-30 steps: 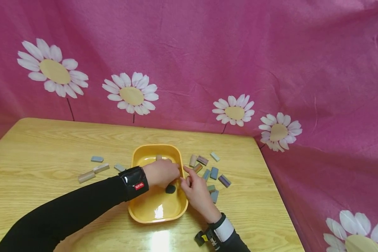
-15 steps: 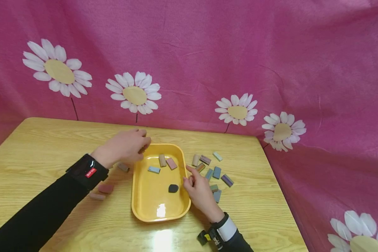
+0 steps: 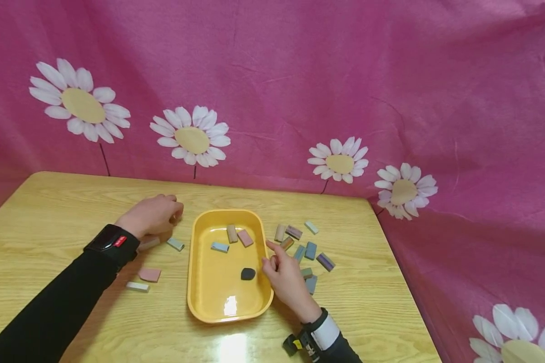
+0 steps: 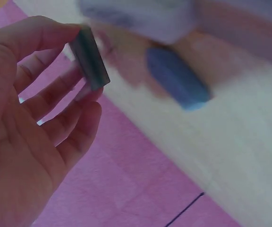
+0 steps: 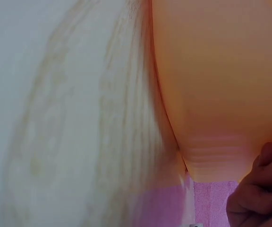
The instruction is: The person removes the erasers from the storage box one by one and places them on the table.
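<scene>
In the left wrist view my left hand pinches a small dark green block between thumb and fingertips. A blue block with a slanted end lies on the table beyond it. From the head, the left hand is left of the yellow tray; the block in it is hidden there. My right hand holds the tray's right rim, thumb over the edge and index finger along the outer side. Inside the tray lie a tan block, a pink block, a light blue block and a rounded black piece.
Left of the tray are a grey-green block, a tan block partly behind the left hand, a pink block and a white block. Several coloured blocks, including a purple one, are scattered to the tray's right. A pink flowered cloth hangs behind.
My left hand has left the tray and moved leftward over the table, uncovering the pink and light blue blocks inside. My right hand has stayed at the rim.
</scene>
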Demonstrator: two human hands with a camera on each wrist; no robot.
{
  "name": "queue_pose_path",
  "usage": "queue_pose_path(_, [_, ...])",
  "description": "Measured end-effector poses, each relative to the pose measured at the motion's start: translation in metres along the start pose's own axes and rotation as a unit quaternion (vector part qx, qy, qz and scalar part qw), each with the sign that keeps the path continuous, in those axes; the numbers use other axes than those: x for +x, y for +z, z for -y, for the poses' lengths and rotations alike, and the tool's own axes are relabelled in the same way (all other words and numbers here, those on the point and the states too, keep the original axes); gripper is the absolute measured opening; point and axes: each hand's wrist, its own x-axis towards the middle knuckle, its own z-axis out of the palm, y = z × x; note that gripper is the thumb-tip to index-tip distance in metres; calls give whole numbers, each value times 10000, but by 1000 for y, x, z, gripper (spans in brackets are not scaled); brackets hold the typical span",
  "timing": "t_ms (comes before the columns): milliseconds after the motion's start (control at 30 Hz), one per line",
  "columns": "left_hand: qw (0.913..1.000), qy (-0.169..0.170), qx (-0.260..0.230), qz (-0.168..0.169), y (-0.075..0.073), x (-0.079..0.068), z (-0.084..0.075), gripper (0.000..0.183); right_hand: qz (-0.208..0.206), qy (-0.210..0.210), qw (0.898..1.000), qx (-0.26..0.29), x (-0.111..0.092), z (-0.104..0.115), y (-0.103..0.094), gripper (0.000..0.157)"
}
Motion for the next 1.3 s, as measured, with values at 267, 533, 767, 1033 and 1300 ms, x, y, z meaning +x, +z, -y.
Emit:
queue_pose_path(267, [9998,-84,-125,-152,-19,8,-17,22,-12,-6,10000,-81,0,1,-3,42])
queue_pose_path(533, [9887,1494,-99,-9,-38,32,-111,21,-96,-65,9999,-110,0,1,-4,43])
queue_pose_path(767, [9568,2734,246,954,-16,34,-166,18,-62,-38,10000,-45,2,1,-1,43])
queue_pose_path(1033, [9562,2501,697,1353,5,27,-180,14,99,68,9999,11,2,3,-1,44])
queue_pose_path(1300, [9568,2494,942,1158,9,25,-176,11,-21,-29,10000,-8,1,1,-1,42])
